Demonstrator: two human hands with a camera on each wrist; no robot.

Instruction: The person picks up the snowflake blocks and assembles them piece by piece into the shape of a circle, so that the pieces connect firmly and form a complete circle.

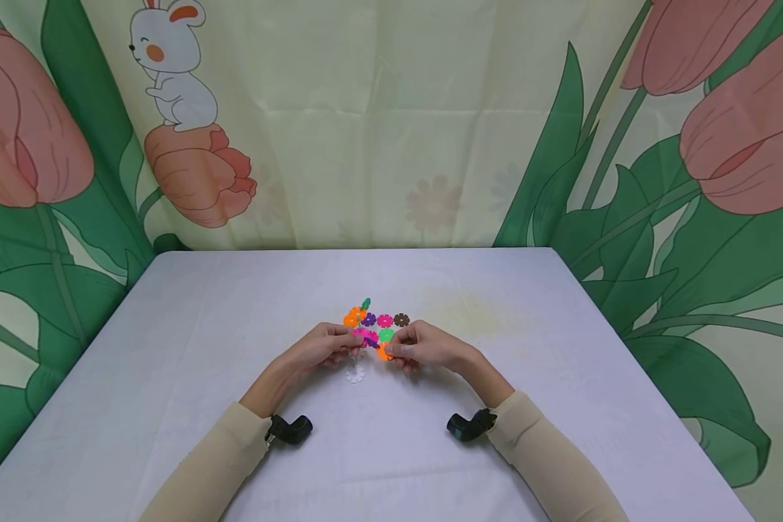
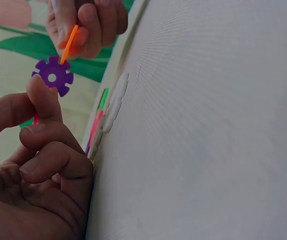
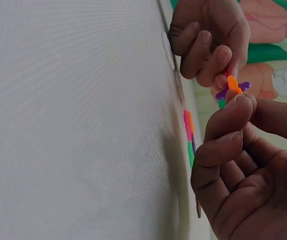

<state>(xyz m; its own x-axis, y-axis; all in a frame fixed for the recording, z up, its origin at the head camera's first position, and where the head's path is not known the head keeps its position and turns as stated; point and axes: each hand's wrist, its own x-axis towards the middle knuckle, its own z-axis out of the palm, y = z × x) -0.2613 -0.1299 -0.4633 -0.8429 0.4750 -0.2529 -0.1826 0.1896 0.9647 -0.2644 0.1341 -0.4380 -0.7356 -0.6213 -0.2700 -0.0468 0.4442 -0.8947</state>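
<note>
Below the frame's centre, the left hand [image 1: 329, 345] pinches joined discs [image 1: 367, 336] and the right hand [image 1: 425, 346] (arm angled inward) an orange disc [image 1: 383, 353].

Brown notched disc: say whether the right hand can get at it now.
Probably yes: the brown notched disc lies uncovered just beyond the right hand, though that hand pinches an orange notched disc.

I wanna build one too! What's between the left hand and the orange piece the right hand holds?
A purple piece, clearest in the left wrist view, plus a pink piece in the head view.
</note>
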